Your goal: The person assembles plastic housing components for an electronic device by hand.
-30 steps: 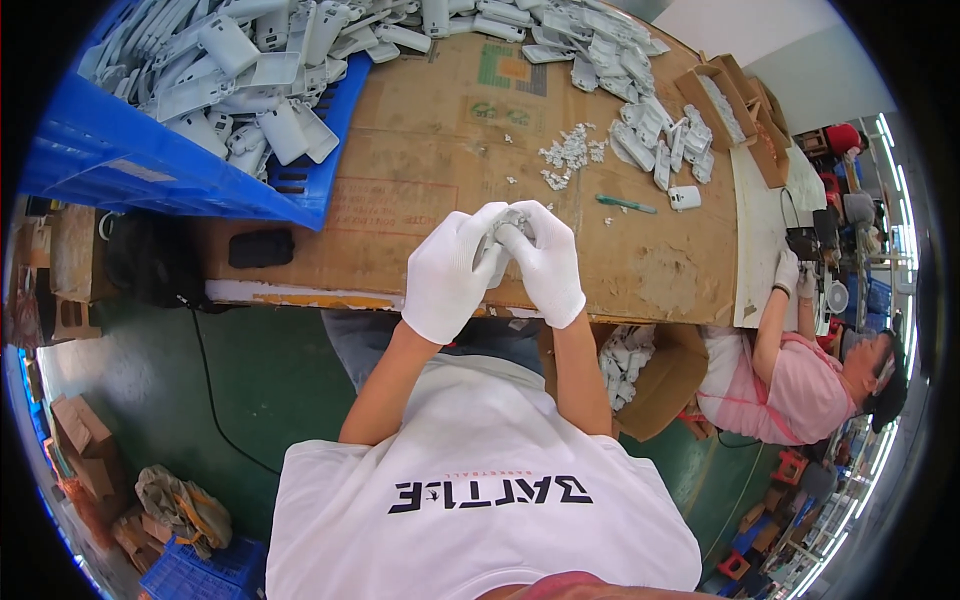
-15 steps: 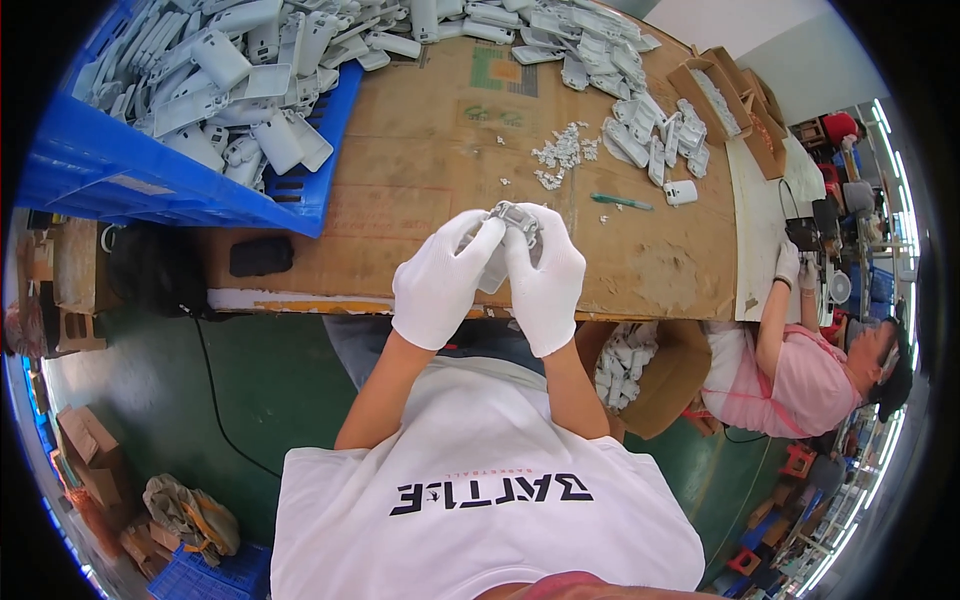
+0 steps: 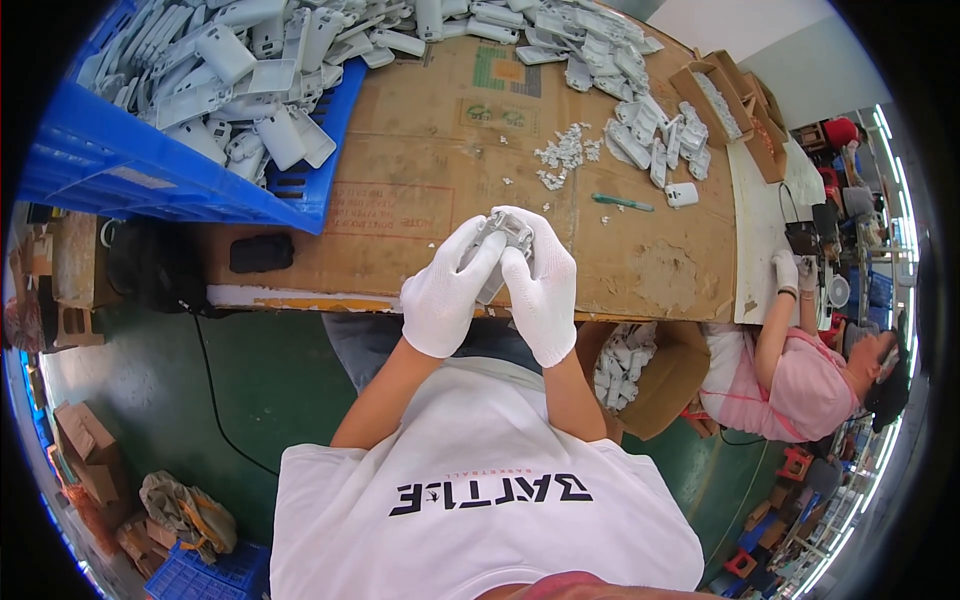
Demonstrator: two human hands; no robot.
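Note:
Both my hands wear white knit gloves and meet over the front edge of the cardboard-covered table (image 3: 400, 270). Between them is a pale grey plastic housing (image 3: 515, 231), its moulded inner side facing up. My left hand (image 3: 440, 295) grips its left side, thumb pressed onto the part. My right hand (image 3: 545, 290) wraps the other side, its thumb also against the housing. The gloves hide much of the part. Beyond my hands lie a small heap of tiny white plastic pieces (image 3: 568, 150) and a green pen-like tool (image 3: 622, 202).
A blue crate (image 3: 170, 170) heaped with grey housings (image 3: 225, 55) stands at the left. More housings (image 3: 640, 125) lie at the back right beside cardboard boxes (image 3: 765, 140). A black case (image 3: 261, 254) rests front left. Below the table, a carton (image 3: 670, 375) holds white parts. A gloved co-worker (image 3: 800, 375) sits right.
My hands have dipped slightly toward me with the housing. My right fingers have shifted around its far end, and the part has tilted a little. The co-worker's hands have moved slightly.

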